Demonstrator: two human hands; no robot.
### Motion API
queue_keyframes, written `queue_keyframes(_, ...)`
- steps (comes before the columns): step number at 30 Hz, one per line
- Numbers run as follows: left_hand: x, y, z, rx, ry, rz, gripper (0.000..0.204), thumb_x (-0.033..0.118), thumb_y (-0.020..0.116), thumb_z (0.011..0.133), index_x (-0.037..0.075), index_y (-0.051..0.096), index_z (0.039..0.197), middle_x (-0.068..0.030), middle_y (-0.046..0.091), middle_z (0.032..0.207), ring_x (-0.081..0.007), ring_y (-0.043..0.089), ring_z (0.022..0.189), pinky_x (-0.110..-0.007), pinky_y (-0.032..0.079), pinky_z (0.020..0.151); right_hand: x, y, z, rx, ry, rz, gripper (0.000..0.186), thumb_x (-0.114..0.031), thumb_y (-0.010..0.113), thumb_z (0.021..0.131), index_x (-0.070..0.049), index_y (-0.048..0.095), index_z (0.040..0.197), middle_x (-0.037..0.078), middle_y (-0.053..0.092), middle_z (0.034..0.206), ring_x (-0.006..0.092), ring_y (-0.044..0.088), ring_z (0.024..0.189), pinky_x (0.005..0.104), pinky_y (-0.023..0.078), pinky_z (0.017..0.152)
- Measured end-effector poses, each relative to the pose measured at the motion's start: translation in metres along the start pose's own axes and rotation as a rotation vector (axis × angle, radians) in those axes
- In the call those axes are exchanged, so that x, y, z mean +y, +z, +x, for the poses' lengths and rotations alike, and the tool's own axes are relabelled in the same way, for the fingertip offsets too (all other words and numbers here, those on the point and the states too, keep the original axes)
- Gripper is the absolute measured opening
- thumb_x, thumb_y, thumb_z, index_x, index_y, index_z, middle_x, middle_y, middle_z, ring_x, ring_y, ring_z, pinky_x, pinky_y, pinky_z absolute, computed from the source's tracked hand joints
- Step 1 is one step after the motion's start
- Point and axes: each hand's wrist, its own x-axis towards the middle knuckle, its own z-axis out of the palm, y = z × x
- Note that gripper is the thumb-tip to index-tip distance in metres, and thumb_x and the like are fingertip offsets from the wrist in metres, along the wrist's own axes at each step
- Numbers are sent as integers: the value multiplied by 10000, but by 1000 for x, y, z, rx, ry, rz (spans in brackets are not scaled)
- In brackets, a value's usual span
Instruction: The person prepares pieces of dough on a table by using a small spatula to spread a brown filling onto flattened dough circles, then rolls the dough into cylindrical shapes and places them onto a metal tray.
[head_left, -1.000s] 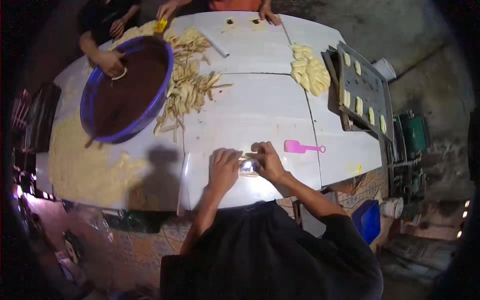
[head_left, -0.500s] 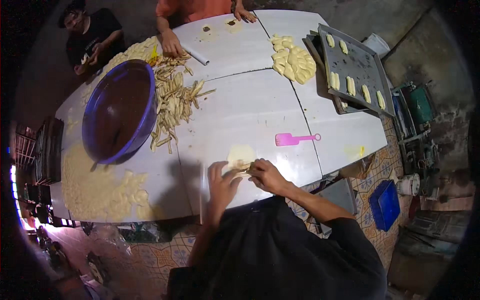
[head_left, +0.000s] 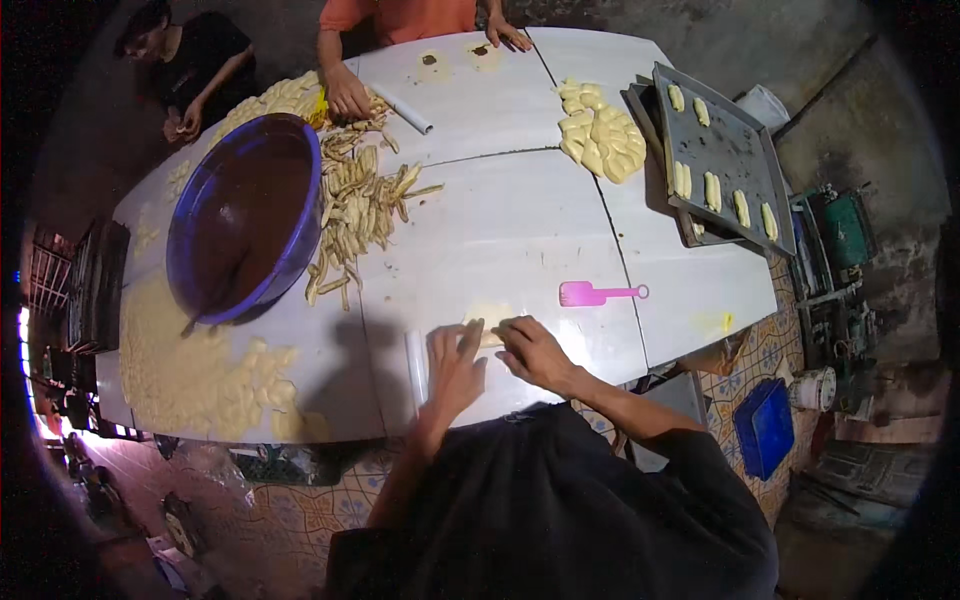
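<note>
My left hand (head_left: 455, 365) rests with fingers apart over a thin pale piece of dough (head_left: 492, 314) on the white table (head_left: 540, 230). Beside it, my right hand (head_left: 538, 355) has curled fingertips gripping that dough, whose filling is mostly hidden. A white tube-like roller (head_left: 416, 365) lies along the outer side of my left hand. Above my right hand lies a pink plastic scraper (head_left: 600, 294).
A purple tub (head_left: 303, 235) of brown mixture and piled pale strips (head_left: 360, 205) lie left, dough pieces (head_left: 602, 140) and trays (head_left: 735, 140) of logs right. Two co-workers (head_left: 390, 20) (head_left: 205, 70) stand beyond; one's hand (head_left: 347, 92) reaches among the strips.
My hands have shifted over the dough, which is more covered now. The left co-worker's hand has left the tub; the other's hand has come down to the strips. The view has shifted.
</note>
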Motion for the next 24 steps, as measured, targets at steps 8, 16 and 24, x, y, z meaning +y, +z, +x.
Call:
queue_keyframes(8,-12,21,-30,-38,-59,136,314,185,614,967,-36,622,1190,-328,416,1394,-502,356,1347,-639,314,1088,-3,-1,3,185,164,-208,293,-68,670,887,9,629,1167,226,577,1307,419,599,1123,490,523,913)
queue_keyframes(16,-39,62,66,-207,-258,319,742,364,405,1033,-146,211,1535,-321,210,1624,-445,102,1545,-641,28,1207,27,37,76,-2,448,-404,672,-429,346,1067,38,293,1546,330,223,1609,446,216,1514,605,199,1193)
queue_keyframes(24,-49,25,60,-348,-83,-223,844,38,694,900,-20,197,1580,-219,519,1480,-416,467,1372,-537,304,1159,46,-3,54,111,285,41,420,-235,615,982,32,618,1305,262,553,1379,423,537,1277,459,442,1087)
